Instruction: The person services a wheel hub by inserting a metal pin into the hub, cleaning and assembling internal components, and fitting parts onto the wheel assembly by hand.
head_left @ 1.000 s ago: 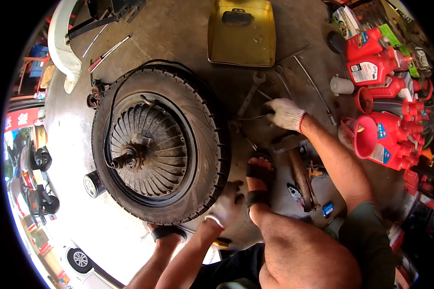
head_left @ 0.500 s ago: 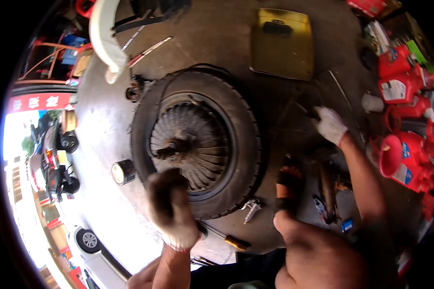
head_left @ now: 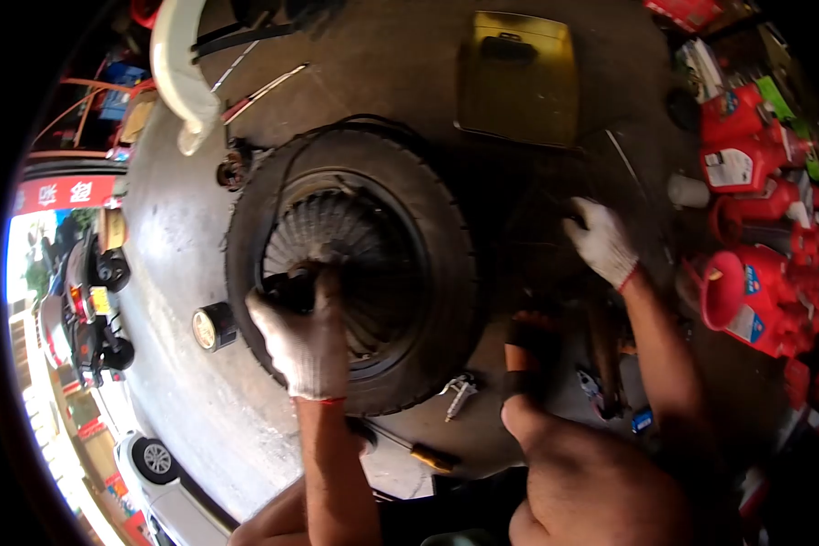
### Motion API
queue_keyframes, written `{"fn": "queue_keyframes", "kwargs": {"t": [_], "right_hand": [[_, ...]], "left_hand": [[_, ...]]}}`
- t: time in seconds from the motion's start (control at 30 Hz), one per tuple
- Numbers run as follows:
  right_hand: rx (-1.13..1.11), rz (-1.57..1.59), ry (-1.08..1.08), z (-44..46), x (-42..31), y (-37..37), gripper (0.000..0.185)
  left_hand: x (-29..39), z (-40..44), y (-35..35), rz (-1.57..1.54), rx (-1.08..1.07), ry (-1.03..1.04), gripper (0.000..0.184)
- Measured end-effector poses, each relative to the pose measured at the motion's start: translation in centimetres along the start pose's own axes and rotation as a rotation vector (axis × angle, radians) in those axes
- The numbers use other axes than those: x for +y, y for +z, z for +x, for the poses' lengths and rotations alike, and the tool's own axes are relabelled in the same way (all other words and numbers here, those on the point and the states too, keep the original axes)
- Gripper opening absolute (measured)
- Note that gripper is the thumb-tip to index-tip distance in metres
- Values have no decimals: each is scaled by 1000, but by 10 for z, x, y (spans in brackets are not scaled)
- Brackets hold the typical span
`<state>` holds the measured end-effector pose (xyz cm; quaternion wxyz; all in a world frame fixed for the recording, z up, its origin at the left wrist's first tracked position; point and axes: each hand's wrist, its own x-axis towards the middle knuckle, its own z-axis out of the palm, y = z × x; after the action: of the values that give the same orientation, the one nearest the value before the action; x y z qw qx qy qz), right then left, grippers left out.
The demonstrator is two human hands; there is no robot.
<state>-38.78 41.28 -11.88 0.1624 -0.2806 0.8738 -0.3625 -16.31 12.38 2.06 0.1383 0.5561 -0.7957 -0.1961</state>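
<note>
A tyre point(head_left: 441, 264) on a finned metal hub point(head_left: 323, 223) lies on its side on the floor. My left hand point(head_left: 305, 341), in a white glove, is over the hub near the axle, with its thumb and fingers curved round the dark axle area; the contact is too dark to make out. To the right of the tyre, my right hand point(head_left: 601, 238), also gloved, hovers above the dark floor with its fingers bent. What it holds, if anything, is lost in shadow.
A yellow tray point(head_left: 519, 100) lies beyond the tyre. Red bottles point(head_left: 733, 168) and a pink funnel point(head_left: 723, 291) stand at the right. A round can point(head_left: 214, 328) is left of the tyre. A screwdriver point(head_left: 430, 457), pliers point(head_left: 591, 391) and an air gun point(head_left: 460, 391) lie near my feet.
My left hand has moved from the tyre's near edge up over the hub. The right hand has lifted away from the wrench area. The view has shifted, uncovering the air gun.
</note>
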Motion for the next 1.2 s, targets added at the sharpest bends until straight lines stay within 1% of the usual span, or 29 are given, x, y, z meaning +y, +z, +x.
{"fn": "queue_keyframes", "kwargs": {"t": [0.03, 0.07, 0.13, 0.17, 0.2, 0.27, 0.3, 0.33, 0.4, 0.43, 0.47, 0.5, 0.53, 0.57, 0.6, 0.67, 0.73, 0.77, 0.87, 0.93, 0.97, 1.03, 1.07, 1.13, 1.17, 1.2], "right_hand": [[-5, -11, -1, 1, -1, 4, 27], [-8, -26, 3, -1, 3, 3, 26], [-29, 22, -7, -2, 3, 3, 25], [-13, -18, -14, -3, 5, 3, 25], [-13, -18, -14, -2, 6, 5, 25], [-16, -23, 5, -5, 10, 5, 26], [-16, -22, 5, -5, 12, 7, 26], [-8, -65, -4, -6, 16, 11, 27], [0, -109, -12, -8, 25, 17, 27], [-23, -155, -15, -8, 28, 21, 30], [-45, -200, -19, -8, 32, 24, 33], [-45, -199, -18, -10, 32, 29, 33], [-65, -287, -68, -12, 31, 36, 36], [-85, -374, -118, -14, 29, 42, 39], [-85, -374, -116, -15, 26, 47, 39], [-267, -391, -134, -16, 18, 58, 42], [-270, -408, -136, -14, 7, 66, 40], [-276, -418, -119, -13, 5, 71, 40], [-311, -421, -79, -9, 5, 88, 39], [-343, -322, -57, -6, 3, 93, 37], [-342, -322, -56, -5, 1, 97, 37], [-292, -250, 150, 0, -13, 100, 37], [-291, -251, 151, -1, -21, 99, 37], [-356, -232, 238, -5, -50, 86, 39], [-355, -232, 239, -7, -46, 97, 39], [-322, -298, 213, -11, -34, 115, 41]], "left_hand": [[-4, 4, -2, 4, -27, 7, 78], [-7, 6, -4, -67, -68, 110, 68], [-12, 12, -1, -52, -43, 135, 59], [-11, 9, -3, -147, -98, 126, 50], [-15, 12, -3, -147, -99, 126, 50], [-28, 18, -4, -281, -203, 219, 42], [-28, 17, -5, -305, -226, 209, 40], [-30, 19, -8, -305, -229, 209, 40], [-36, 26, -16, -312, -360, 338, 39], [-36, 29, -20, -283, -399, 394, 41], [-37, 32, -25, -282, -400, 393, 41], [-37, 36, -30, -204, -436, 450, 44], [-36, 38, -34, -125, -473, 507, 46], [-32, 39, -39, -106, -500, 466, 54], [-34, 41, -41, -105, -501, 467, 54], [-38, 45, -44, -55, -495, 562, 61], [-34, 47, -49, -38, -525, 556, 64], [-32, 48, -51, -20, -554, 550, 67], [-30, 46, -52, -16, -534, 550, 68], [-29, 45, -51, -30, -531, 568, 68], [-29, 45, -50, -44, -530, 587, 67], [-33, 46, -48, -42, -505, 602, 66], [-36, 46, -46, -40, -478, 615, 65], [-44, 48, -38, -68, -465, 625, 64], [-46, 49, -36, -94, -451, 633, 64], [-43, 45, -37, -94, -453, 635, 64]]}}
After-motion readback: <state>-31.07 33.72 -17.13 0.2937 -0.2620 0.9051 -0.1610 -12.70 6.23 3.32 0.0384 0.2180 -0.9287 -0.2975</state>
